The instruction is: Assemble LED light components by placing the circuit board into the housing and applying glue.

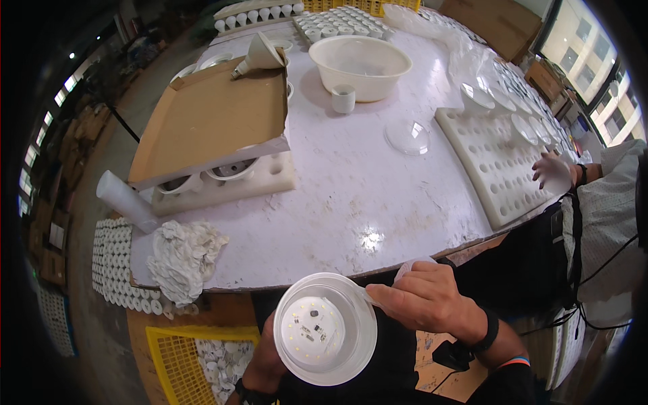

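Observation:
Below the table's front edge, a round white LED lamp housing (364, 337) faces up, open at the top. Inside it lies a white LED board (312, 331) with small yellow chips and several dark parts. My left hand (270, 345) grips the housing from its left side; its fingers are mostly hidden behind it. At the housing's upper right rim, my right hand (428, 300) is closed on a thin whitish wipe (413, 266), with thumb and forefinger close to the rim. Whether the fingers touch the rim I cannot tell.
A crumpled white cloth (183, 260) lies at the table's near left, by a cardboard tray (216, 125) over lamp housings. A white basin (361, 64), clear dome cover (408, 138) and holed foam tray (479, 162) stand farther off. Another person's hand (553, 172) is at the right.

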`<state>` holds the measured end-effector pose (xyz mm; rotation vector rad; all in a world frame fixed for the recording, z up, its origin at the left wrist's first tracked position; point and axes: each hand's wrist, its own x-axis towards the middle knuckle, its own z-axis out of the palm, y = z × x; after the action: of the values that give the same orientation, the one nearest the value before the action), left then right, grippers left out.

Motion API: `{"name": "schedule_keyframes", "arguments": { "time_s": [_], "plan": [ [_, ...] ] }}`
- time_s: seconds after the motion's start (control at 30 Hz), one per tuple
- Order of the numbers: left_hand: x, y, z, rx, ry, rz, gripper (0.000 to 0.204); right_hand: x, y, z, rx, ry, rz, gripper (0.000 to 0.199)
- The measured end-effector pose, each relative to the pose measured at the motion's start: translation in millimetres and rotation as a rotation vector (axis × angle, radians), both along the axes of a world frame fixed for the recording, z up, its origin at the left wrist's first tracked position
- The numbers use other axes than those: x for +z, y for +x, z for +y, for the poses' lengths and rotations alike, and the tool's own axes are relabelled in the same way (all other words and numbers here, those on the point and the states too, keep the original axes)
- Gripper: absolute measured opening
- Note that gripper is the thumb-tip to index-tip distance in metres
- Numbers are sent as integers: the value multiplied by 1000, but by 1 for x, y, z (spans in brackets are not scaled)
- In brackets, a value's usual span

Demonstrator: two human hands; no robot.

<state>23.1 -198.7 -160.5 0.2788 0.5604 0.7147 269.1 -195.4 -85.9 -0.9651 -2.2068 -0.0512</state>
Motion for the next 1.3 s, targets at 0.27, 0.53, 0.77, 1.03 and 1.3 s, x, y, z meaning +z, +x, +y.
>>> {"name": "schedule_keyframes", "arguments": {
  "time_s": [0.27, 0.53, 0.77, 1.03, 1.3],
  "plan": [
    [22, 13, 3, 59, 0, 150, 41, 2, 3, 0, 9, -4, -15, 20],
    [38, 11, 0, 85, 78, 293, 46, 1, 3, -3, 18, -25, 10, 22],
    [48, 8, 2, 112, 155, 413, 50, -2, 5, -4, 13, -39, 7, 22],
    [0, -7, 5, 165, 83, 296, 37, 1, 6, -5, 77, -99, 17, 23],
    [-56, -32, -9, 219, -63, 114, 15, 0, 6, -11, 69, -163, 3, 23]
  ]
}}
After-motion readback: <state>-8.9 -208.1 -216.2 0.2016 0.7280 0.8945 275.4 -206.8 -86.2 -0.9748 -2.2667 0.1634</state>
